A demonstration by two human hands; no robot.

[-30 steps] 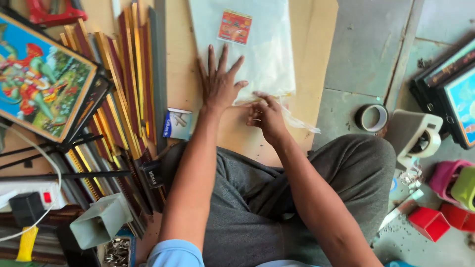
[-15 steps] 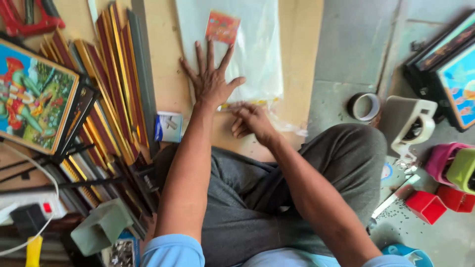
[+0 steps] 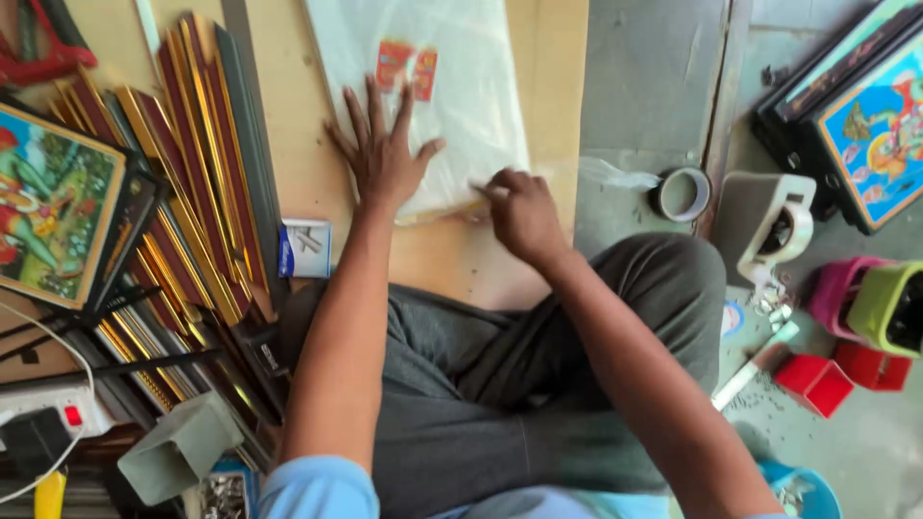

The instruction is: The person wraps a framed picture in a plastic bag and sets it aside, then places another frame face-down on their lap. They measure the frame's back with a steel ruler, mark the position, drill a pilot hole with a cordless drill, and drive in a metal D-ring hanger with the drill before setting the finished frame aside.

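As seen from above, seated on the floor:
Left hand [image 3: 385,159]: fingers spread wide, flat on clear plastic sheet [image 3: 433,96].
Right hand [image 3: 519,211]: pinching the sheet's lower edge.
Beneath: wooden board [image 3: 538,77].

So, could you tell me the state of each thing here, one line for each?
left hand: flat, fingers spread, pressing the plastic sheet
right hand: closed, pinching the sheet's near edge
plastic sheet: lying flat on the wooden board
wooden board: flat on the floor
tape roll: lying on its side, untouched
framed picture: lying face up
frame mouldings: stacked loose beside the board
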